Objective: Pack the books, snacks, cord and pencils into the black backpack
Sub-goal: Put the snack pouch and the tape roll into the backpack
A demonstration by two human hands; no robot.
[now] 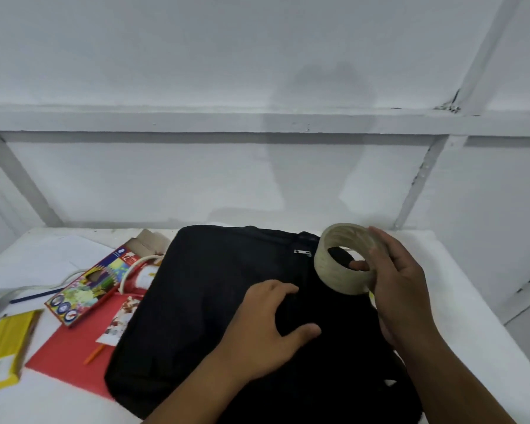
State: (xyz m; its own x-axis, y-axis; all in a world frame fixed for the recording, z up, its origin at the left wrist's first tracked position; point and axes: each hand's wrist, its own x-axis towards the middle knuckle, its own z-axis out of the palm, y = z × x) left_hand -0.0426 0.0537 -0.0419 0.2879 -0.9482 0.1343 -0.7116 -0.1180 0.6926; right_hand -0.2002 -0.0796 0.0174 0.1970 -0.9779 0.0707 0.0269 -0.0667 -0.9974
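Black fabric backpack [202, 301] lying flat on the white bench [471, 301], left hand [266, 319] pressing it with spread fingers, right hand [401, 289] gripping a roll of clear tape [343, 261] above it, colourful pencil box [89, 286], red book [71, 350], yellow book [3, 347] to the left.

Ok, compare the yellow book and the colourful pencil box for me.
The yellow book is one plain colour; the colourful pencil box is printed with many. The book lies at the near left edge of the white table; the box lies farther back, partly on the flat red folder. The box's far end flap is open. Both lie flat, left of the black backpack.
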